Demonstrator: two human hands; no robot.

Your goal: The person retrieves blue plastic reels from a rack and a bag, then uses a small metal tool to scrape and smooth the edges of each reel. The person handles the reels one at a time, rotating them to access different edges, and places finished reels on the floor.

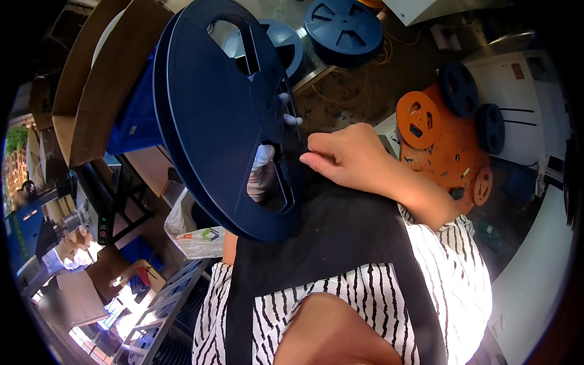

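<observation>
A large dark blue plastic reel (213, 115) with two flanges and cut-out windows stands tilted in front of my chest. My left hand (261, 170) holds it from behind. White coverings on its fingertips show through the lower window and beside the hub, while the rest of that hand is hidden by the flange. Just right of the reel's edge is my bare right hand (356, 157), its fingers curled and the thumb pressed to the index finger. Whatever lies in that pinch, if anything, cannot be made out.
More blue reels (344, 27) lie on a table at the top. To the right, an orange reel (417, 120) and dark blue reels (458, 89) are at an orange surface (447, 152). A cardboard box (97, 103), blue bin (137, 118) and white sack (194, 240) are on the left.
</observation>
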